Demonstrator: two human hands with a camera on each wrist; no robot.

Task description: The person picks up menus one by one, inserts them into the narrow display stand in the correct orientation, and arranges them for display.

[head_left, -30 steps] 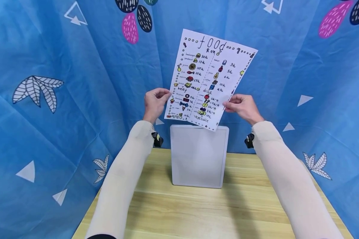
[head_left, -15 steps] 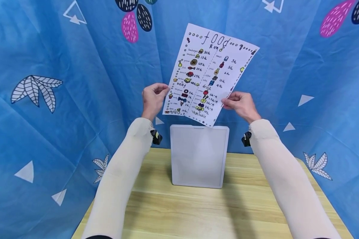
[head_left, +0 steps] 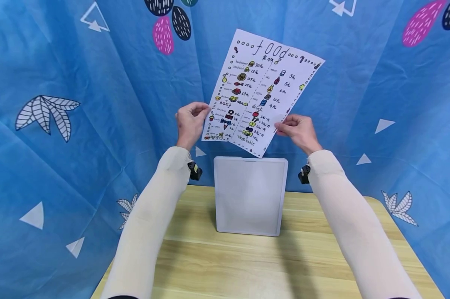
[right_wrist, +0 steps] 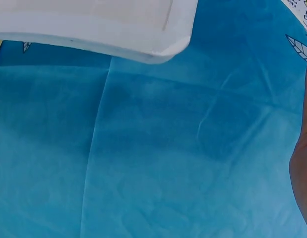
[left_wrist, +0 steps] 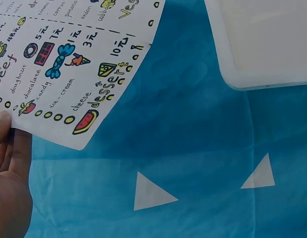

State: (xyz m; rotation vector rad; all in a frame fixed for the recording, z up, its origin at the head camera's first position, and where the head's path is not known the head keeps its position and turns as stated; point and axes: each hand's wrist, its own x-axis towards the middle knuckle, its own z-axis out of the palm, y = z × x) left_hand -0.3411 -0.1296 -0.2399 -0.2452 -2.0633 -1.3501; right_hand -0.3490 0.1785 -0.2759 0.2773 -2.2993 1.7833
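A white paper menu (head_left: pixel 262 91), headed "food" and covered with small coloured drawings and prices, is held up in the air between both hands. It leans to the right and has a crease down its middle. My left hand (head_left: pixel 190 124) pinches its left edge between thumb and fingers. On the opposite edge, lower down, the right hand (head_left: pixel 298 131) pinches it too. Just below the menu's bottom corner stands a white rectangular frame or shallow box (head_left: pixel 249 197), upright on the table. In the left wrist view the dessert corner of the menu (left_wrist: pixel 69 84) shows beside the thumb.
The wooden table (head_left: pixel 225 265) runs up to a blue patterned curtain (head_left: pixel 79 145) that hangs behind and at both sides. Dark wrist cameras (head_left: pixel 195 170) sit at the cuffs. The right wrist view shows mostly curtain and the white box's lower corner (right_wrist: pixel 163 49).
Both hands have raised the menu a little, mostly in the first half second. The right hand has drifted left, and the menu's lower corner now sits just above the white box's top edge.
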